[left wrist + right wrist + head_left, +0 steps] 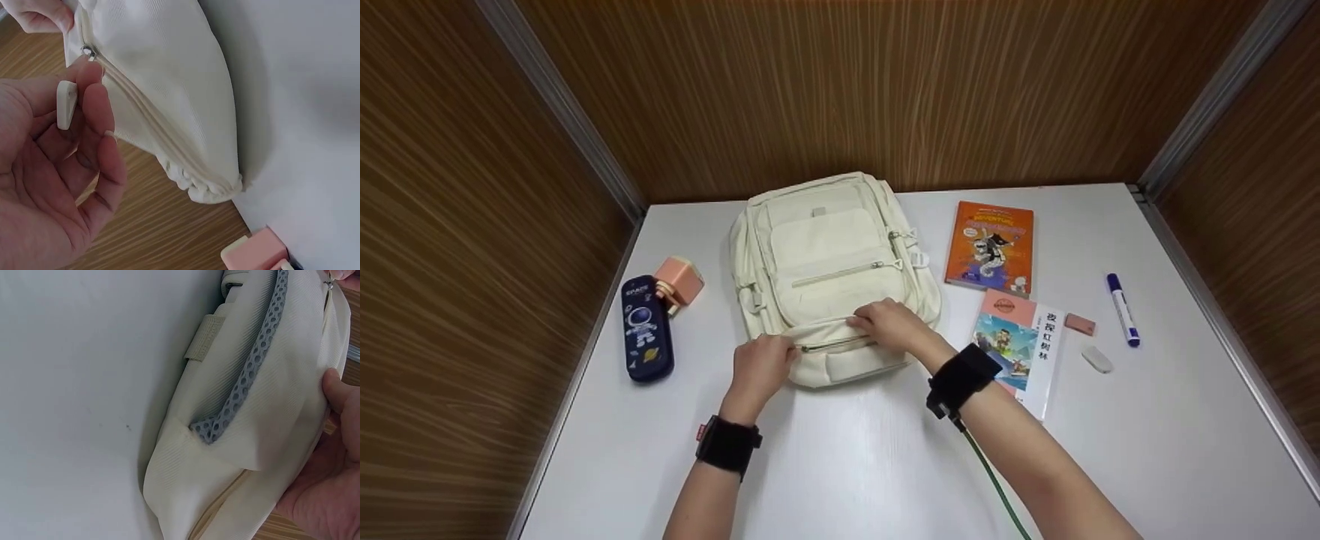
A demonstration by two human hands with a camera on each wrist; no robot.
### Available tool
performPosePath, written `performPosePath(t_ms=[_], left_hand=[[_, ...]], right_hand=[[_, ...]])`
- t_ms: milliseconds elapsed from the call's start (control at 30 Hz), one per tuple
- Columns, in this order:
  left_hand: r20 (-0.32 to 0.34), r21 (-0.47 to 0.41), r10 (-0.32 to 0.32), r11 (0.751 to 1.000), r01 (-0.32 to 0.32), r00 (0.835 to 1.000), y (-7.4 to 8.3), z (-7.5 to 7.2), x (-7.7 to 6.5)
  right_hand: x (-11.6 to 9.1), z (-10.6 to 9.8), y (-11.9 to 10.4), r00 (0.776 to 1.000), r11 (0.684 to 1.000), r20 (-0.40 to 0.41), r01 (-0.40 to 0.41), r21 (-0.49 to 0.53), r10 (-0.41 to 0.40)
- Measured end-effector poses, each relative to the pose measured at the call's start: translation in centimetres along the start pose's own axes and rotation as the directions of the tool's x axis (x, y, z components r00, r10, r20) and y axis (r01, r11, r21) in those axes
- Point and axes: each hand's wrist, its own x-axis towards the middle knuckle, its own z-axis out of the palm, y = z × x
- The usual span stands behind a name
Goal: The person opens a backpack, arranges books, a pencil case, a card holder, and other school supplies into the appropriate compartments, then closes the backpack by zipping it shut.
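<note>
A cream backpack (840, 244) lies on the table, its zipped front facing up. My left hand (761, 367) is at the near left of it, pinching a zipper pull (66, 106) between thumb and finger. The metal zipper slider (88, 52) sits just beyond the fingertips, on a zip that runs along the fabric. At the near right of the backpack, my right hand (894, 328) grips the fabric beside the same zip. In the right wrist view the thumb presses on the cloth while the other fingers are partly hidden behind it.
To the left are a dark blue pencil case (646, 328) and a pink cube-shaped object (680, 280). On the right lie an orange book (990, 244), a second book (1011, 337) partly under the right forearm, a pink eraser (1080, 324), a white eraser (1097, 358) and a marker (1123, 309).
</note>
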Motion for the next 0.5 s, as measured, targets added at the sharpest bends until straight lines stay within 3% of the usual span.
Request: performPosePath(t_ms=[500], left_hand=[[0.046, 0.029, -0.043, 0.999, 0.042, 0.998, -4.1, -0.8, -1.4]], right_hand=[[0.0, -0.4, 0.1, 0.997, 1.0, 0.077, -0.001, -0.013, 0.002]])
